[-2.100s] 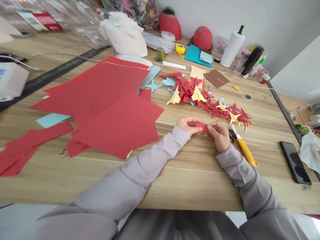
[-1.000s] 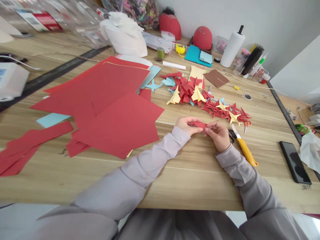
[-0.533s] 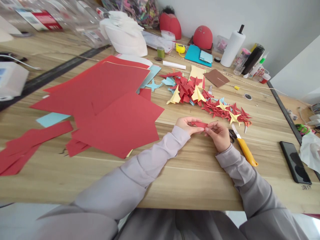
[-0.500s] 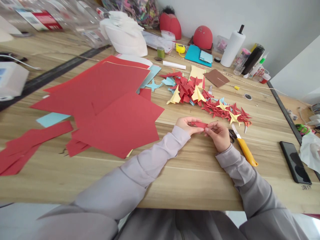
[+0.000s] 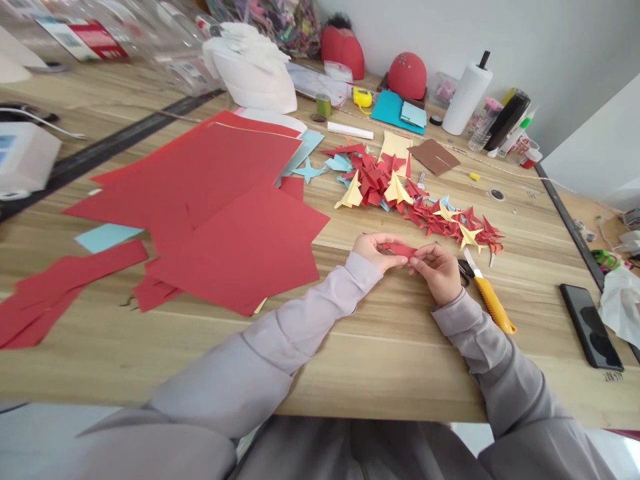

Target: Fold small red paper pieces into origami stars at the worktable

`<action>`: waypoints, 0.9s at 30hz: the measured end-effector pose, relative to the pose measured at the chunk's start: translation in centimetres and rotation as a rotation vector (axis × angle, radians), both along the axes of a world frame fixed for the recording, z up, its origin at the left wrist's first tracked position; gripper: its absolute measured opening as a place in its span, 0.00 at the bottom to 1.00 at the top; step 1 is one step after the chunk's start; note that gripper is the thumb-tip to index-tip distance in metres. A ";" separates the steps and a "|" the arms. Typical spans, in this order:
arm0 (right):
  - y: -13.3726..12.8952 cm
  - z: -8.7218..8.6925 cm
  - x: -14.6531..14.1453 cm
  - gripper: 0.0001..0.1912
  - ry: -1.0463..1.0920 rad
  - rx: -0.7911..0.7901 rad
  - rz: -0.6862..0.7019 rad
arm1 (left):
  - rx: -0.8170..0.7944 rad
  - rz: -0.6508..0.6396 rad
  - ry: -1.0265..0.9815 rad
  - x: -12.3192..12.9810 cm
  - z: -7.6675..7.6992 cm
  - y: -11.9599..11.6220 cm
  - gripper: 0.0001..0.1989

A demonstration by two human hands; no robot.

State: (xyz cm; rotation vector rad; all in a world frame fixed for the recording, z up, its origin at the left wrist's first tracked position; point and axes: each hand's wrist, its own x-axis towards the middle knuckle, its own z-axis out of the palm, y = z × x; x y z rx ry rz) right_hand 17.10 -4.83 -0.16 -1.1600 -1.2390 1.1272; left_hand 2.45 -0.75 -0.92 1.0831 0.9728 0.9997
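- The left hand [image 5: 374,252] and right hand [image 5: 436,271] hover just above the wooden table [image 5: 380,363], fingers pinching opposite ends of a narrow red paper strip [image 5: 399,251]
- The strip sits between the hands, held clear of the tabletop, directly in front of the person
- Pale grey sleeves [image 5: 313,320] cover both forearms, which rest along the table
- Just beside the right hand lie black-handled scissors [image 5: 465,272], partly beneath a yellow utility knife [image 5: 491,303]
- Farther right lies a black smartphone [image 5: 591,327], face up, near a crumpled white plastic bag [image 5: 621,305]
- To the left spread large red paper sheets [image 5: 235,250], with cut red strips [image 5: 43,292] and a light blue sheet [image 5: 107,237] beside them
- Ahead lies a long cluster of pointed folded red paper pieces [image 5: 425,213], mixed with yellow ones [image 5: 351,193]
- Beyond stand a paper towel roll [image 5: 466,90] and a rounded red object [image 5: 407,75]
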 end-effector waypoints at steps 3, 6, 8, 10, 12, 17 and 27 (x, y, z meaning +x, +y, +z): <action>-0.1 0.1 -0.1 0.15 -0.008 0.000 0.003 | 0.015 -0.008 0.012 0.0 0.2 -0.3 0.23; -0.2 0.2 -0.1 0.15 0.012 -0.005 0.017 | 0.026 0.000 0.011 0.1 0.3 -0.3 0.22; -0.1 0.1 -0.1 0.15 0.040 -0.007 0.036 | 0.031 0.014 0.012 0.1 0.2 -0.1 0.21; 0.0 0.1 -0.1 0.14 0.065 -0.014 0.054 | 0.032 0.020 0.018 0.0 0.3 0.1 0.22; 0.0 0.0 -0.2 0.14 0.086 -0.021 0.055 | 0.028 0.006 0.027 -0.1 0.5 0.1 0.23; -0.2 0.0 -0.8 0.21 0.167 -0.029 0.058 | 0.086 0.033 0.112 -0.5 1.4 -1.0 0.20; 0.2 -1.3 -0.2 0.21 0.164 -0.022 0.115 | 0.089 0.042 0.120 -0.2 1.1 -1.0 0.21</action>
